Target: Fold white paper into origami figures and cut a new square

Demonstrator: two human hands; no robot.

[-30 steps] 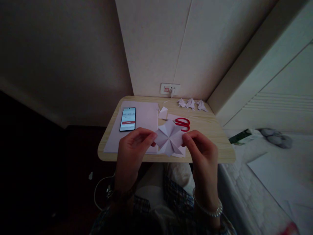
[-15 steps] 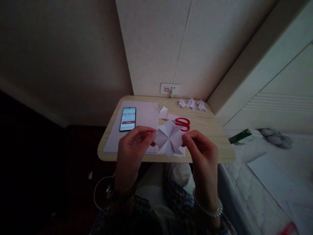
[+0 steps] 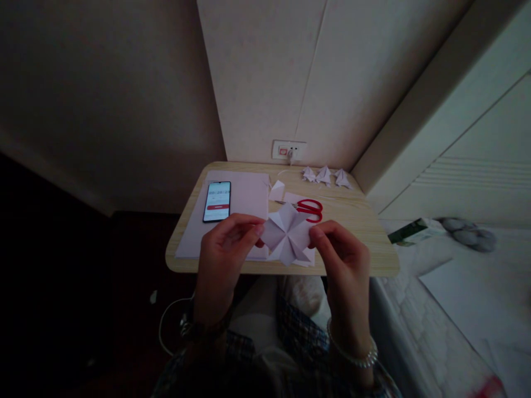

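A folded piece of white paper [image 3: 287, 235], opened out with creases meeting at its centre, is held up above the front of the small table. Its left edge is pinched between the thumb and fingers of my left hand [image 3: 232, 243]. On the opposite edge, my right hand [image 3: 342, 249] pinches it the same way. Just behind the paper lie red-handled scissors [image 3: 310, 210], partly covered by it. Cut paper pieces [image 3: 276, 190] lie beside the scissor blades.
A phone [image 3: 217, 202] with a lit screen rests on a stack of white sheets [image 3: 249, 185] at the table's left. Three small folded paper shapes [image 3: 324, 176] stand at the back right of the wooden table [image 3: 365, 232]. A wall socket [image 3: 289, 150] with a plug is behind. A green-and-white box [image 3: 415, 231] lies at right.
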